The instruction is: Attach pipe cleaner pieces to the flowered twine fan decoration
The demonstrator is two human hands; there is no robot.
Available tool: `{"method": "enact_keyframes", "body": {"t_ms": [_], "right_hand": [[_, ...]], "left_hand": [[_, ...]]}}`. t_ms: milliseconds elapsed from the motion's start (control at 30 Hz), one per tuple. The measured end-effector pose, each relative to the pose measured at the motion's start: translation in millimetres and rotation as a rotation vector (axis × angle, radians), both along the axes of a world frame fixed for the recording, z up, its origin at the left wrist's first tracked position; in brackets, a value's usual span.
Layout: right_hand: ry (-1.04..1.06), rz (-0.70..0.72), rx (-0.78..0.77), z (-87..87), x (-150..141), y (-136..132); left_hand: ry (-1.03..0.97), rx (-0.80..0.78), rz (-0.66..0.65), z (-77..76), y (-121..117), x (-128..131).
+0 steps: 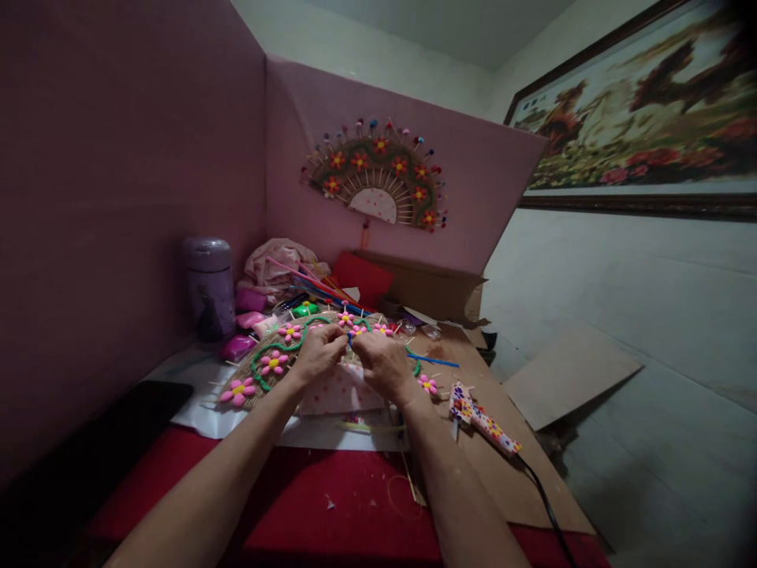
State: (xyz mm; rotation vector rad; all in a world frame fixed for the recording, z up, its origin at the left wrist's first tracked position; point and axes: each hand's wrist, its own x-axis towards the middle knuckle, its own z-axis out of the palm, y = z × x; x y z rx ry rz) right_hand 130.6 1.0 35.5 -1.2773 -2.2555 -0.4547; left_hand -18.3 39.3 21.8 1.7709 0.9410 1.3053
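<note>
My left hand (321, 352) and my right hand (382, 361) are close together over a handmade fan, both with fingers pinched. A small blue bit of what looks like a pipe cleaner (350, 338) shows between the fingertips. A straight blue length (434, 360) sticks out to the right, past my right hand. Beneath lies the fan (307, 327), covered in brown twine, with pink flowers (274, 363) with yellow centres, a wavy green braid (255, 368) and sticks along its edge. Its pale dotted centre (340, 390) is nearest me. My hands hide part of the fan.
A flower-patterned glue gun (482, 420) lies on cardboard (502, 481) at right, its black cord (541, 493) running forward. A purple bottle (210, 288), clay packs (237, 347) and coloured stems (322, 282) stand behind. A finished fan (372, 177) hangs on the pink panel (473, 177).
</note>
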Motion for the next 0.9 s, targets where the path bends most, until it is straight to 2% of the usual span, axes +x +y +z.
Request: {"method": "enact_keyframes", "body": {"t_ms": [67, 133, 200, 300, 367, 433, 500, 600, 700, 800, 900], "right_hand": [[-0.004, 0.056, -0.015, -1.6, 2, 1], [0.107, 0.12, -0.037, -3.7, 5, 5], [0.343, 0.175, -0.071, -5.8, 8, 9], [0.703, 0.224, -0.122, -7.6, 8, 13], [0.795, 0.253, -0.127, -7.1, 5, 12], [0.766, 0.256, -0.104, -5.1, 1, 8], [0.674, 0.204, -0.077, -2.2, -3, 2], [0.54, 0.083, -0.043, 1.9, -7, -5], [0.474, 0.02, -0.022, 3.5, -8, -6], [0.443, 0.003, -0.007, 3.0, -6, -5], [0.373, -0.03, 0.013, 2.5, -3, -3]], "left_hand": [[0.113, 0.121, 0.022, -1.9, 1, 0], [0.189, 0.169, -0.038, -2.6, 1, -2], [0.188, 0.082, -0.184, -1.2, 0, -5], [0.047, -0.114, -0.408, 3.7, -5, -8], [-0.097, -0.169, -0.459, 6.8, -8, -7], [-0.211, -0.184, -0.42, 8.5, -11, -4], [-0.24, -0.166, -0.341, 8.4, -12, -1], [-0.158, -0.002, -0.175, 6.9, -12, 2], [-0.029, 0.179, -0.028, 6.0, -12, 3], [0.043, 0.244, 0.026, 5.3, -12, 3], [0.029, 0.257, 0.02, 3.5, -10, 3]]}}
